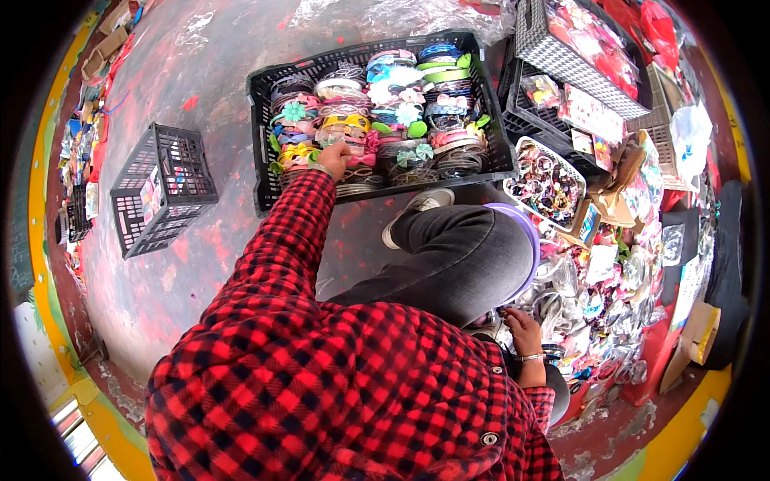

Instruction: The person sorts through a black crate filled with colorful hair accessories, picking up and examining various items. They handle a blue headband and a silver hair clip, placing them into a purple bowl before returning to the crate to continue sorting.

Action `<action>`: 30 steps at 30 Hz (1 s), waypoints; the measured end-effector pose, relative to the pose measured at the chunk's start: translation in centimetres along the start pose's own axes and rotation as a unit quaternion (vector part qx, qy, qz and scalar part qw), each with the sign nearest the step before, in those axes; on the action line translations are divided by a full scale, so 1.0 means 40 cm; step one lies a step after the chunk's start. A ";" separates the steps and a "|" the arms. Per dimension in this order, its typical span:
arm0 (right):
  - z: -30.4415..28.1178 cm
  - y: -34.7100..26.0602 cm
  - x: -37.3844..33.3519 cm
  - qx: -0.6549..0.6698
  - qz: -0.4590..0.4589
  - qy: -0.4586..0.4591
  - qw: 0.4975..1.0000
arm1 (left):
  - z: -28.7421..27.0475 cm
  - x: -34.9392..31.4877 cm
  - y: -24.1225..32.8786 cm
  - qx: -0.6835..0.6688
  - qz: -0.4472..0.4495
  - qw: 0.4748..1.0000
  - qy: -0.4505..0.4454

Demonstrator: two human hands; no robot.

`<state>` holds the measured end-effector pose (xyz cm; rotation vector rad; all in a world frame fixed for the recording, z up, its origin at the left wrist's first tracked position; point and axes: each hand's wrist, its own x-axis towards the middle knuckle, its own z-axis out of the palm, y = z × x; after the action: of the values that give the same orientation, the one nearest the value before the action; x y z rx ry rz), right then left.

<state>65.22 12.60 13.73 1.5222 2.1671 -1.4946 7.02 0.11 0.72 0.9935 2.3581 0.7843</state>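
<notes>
My left hand (333,159) reaches into a large black plastic crate (258,128) packed with rows of headbands (345,120). Its fingers are closed at the front of the second row from the left, on a headband next to pink bows (362,159). Many of the headbands carry bows or flowers in green, yellow, pink and white. Low on the right, beside my knee, my right hand (525,333) is held with its fingers curled inward. Something small and dark shows by those fingertips, too small to name. Bagged accessories (561,305) lie just beyond that hand.
A smaller black crate (164,188) stands on the floor at left. A white basket of hair ties (547,183) sits right of the large crate. Stacked grey and black baskets (581,68) fill the far right. A purple round rim (529,240) shows by my leg.
</notes>
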 end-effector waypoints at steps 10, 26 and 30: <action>0.001 -0.007 -0.002 -0.011 -0.015 0.009 1.000 | -0.055 -0.020 0.004 0.020 0.017 0.997 -0.067; 0.000 -0.024 0.006 0.001 0.022 -0.005 1.000 | 0.041 -0.035 -0.003 0.084 -0.237 0.967 -0.035; 0.004 -0.009 -0.001 0.001 0.008 0.004 1.000 | 0.045 -0.014 0.065 0.050 -0.319 0.945 -0.049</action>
<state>64.88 12.46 13.90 1.5460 2.1531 -1.4894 9.74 1.77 1.21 0.2449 2.4259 0.3529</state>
